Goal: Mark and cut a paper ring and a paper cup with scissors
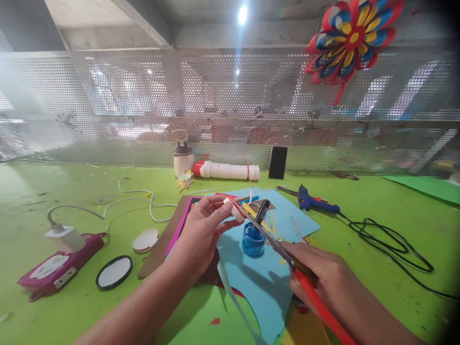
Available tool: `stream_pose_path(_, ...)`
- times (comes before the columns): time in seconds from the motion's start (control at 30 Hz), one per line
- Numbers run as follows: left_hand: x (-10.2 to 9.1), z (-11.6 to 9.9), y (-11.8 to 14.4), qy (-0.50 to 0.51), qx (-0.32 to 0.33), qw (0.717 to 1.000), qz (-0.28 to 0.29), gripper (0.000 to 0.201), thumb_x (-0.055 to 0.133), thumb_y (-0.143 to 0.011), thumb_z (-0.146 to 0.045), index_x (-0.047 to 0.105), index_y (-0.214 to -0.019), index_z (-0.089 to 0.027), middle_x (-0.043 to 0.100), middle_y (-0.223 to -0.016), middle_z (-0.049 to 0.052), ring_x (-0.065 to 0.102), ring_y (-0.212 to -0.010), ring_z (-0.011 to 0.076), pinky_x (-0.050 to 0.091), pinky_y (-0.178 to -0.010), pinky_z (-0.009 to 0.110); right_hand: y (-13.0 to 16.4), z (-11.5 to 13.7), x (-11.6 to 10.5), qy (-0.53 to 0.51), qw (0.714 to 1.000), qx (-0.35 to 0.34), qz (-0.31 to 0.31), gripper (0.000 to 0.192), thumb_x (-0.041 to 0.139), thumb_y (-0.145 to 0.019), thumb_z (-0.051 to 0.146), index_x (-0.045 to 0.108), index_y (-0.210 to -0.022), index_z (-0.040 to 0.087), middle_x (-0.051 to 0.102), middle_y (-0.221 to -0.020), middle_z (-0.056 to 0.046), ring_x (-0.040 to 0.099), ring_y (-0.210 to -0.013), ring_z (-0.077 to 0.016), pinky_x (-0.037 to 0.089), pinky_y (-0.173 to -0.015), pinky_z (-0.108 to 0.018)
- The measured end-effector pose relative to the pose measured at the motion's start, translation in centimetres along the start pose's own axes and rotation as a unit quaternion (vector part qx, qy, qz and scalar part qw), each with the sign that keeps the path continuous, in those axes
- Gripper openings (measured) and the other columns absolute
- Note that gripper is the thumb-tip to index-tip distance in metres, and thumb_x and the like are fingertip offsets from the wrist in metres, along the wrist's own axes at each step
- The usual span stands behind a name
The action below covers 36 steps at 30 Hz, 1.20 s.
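In the middle of the head view my left hand (203, 230) pinches a small white piece with a red edge (236, 209) between thumb and fingers. My right hand (319, 273) grips a pair of scissors (276, 248) with red handles. Their blades point up and left and reach the white piece; whether they are parted there I cannot tell. Just below the blades stands a blue jar (253, 242) with a black marker (262, 213) in it. Beneath both hands lie light blue sheets (235, 270) and a brown sheet (153, 254).
A blue glue gun (312, 201) with a coiled black cord lies at right. At left are a purple power strip (57, 268), a black-rimmed disc (114, 272) and a white disc (145, 239). A spray bottle (183, 158), a white ribbed roll (230, 170) and a phone (278, 163) stand behind.
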<state>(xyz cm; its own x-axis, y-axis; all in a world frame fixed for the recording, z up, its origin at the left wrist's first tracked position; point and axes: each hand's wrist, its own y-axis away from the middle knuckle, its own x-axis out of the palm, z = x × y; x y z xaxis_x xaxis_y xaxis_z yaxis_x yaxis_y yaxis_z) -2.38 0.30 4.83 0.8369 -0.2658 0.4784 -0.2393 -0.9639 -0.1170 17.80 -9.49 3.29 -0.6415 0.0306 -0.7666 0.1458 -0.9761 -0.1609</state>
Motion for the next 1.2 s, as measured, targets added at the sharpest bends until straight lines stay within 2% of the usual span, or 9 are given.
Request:
stream_pose_path(0.13,0.02,0.13,-0.10,0.000,-0.002,1.000,-0.003,0.022,0.078,-0.080,-0.026,0.065,-0.093,-0.013,0.073,-0.099,0.009,0.069,-0.088,0.0213,0.058,-0.084,0.041,0.05,0.13,-0.03,0.004,1.000,0.004,-0.002,0.050,0.045,-0.078,0.008,0.069,-0.119,0.020,0.073,-0.091,-0.004,0.066,-0.065,-0.0177,0.052,-0.056,-0.027)
stream_pose_path(0.3,-0.15,0.08,-0.25,0.016,-0.025,1.000,0.007,0.021,0.076,-0.082,-0.027,0.069,-0.095,-0.011,0.074,-0.107,0.012,0.070,-0.093,0.0217,0.056,-0.092,0.040,0.01,-0.04,0.01,0.005,1.000,-0.004,-0.022,0.048,0.046,-0.075,0.007,0.073,-0.112,0.022,0.074,-0.092,-0.004,0.069,-0.081,-0.0214,0.054,-0.064,-0.028)
stream_pose_path(0.47,-0.15,-0.18,-0.25,0.054,-0.035,0.998,-0.005,0.014,0.075,-0.082,-0.021,0.069,-0.092,-0.012,0.077,-0.103,0.011,0.072,-0.093,0.0210,0.055,-0.094,0.040,0.05,-0.09,0.02,0.014,1.000,0.003,-0.009,0.045,0.046,-0.076,0.007,0.072,-0.111,0.020,0.070,-0.081,-0.002,0.064,-0.064,-0.0178,0.050,-0.056,-0.027)
stream_pose_path(0.63,-0.14,-0.11,-0.22,0.046,-0.036,0.998,-0.008,0.022,0.079,-0.079,-0.021,0.067,-0.096,-0.013,0.078,-0.097,0.010,0.073,-0.089,0.0206,0.054,-0.096,0.040,-0.07,-0.14,-0.27,0.038,0.999,-0.014,-0.020,0.039,0.047,-0.074,0.006,0.070,-0.101,0.022,0.068,-0.083,-0.002,0.065,-0.074,-0.0199,0.052,-0.067,-0.030)
stream_pose_path(0.87,-0.05,0.02,-0.10,0.034,-0.024,0.999,-0.011,0.024,0.081,-0.077,-0.022,0.066,-0.095,-0.014,0.076,-0.098,0.009,0.072,-0.091,0.0216,0.054,-0.094,0.042,-0.13,-0.19,-0.17,0.041,0.999,-0.001,-0.005,0.039,0.046,-0.073,0.005,0.069,-0.100,0.022,0.069,-0.083,-0.001,0.065,-0.073,-0.0197,0.052,-0.065,-0.029)
stream_pose_path(1.1,0.06,-0.01,0.02,0.030,-0.020,0.999,-0.014,0.024,0.082,-0.075,-0.023,0.067,-0.091,-0.014,0.075,-0.095,0.008,0.071,-0.087,0.0210,0.054,-0.092,0.043,0.47,0.09,-0.28,0.026,1.000,0.007,-0.011,0.046,0.047,-0.076,0.007,0.070,-0.111,0.023,0.071,-0.086,-0.002,0.069,-0.078,-0.0206,0.055,-0.071,-0.031)
stream_pose_path(1.2,0.03,0.04,0.00,0.029,-0.019,0.999,-0.018,0.026,0.083,-0.074,-0.024,0.067,-0.091,-0.014,0.075,-0.096,0.009,0.071,-0.088,0.0220,0.054,-0.092,0.044,0.50,-0.14,-0.19,0.042,0.999,-0.005,-0.010,0.046,0.047,-0.076,0.007,0.070,-0.112,0.022,0.072,-0.087,-0.003,0.068,-0.074,-0.0201,0.054,-0.067,-0.030)
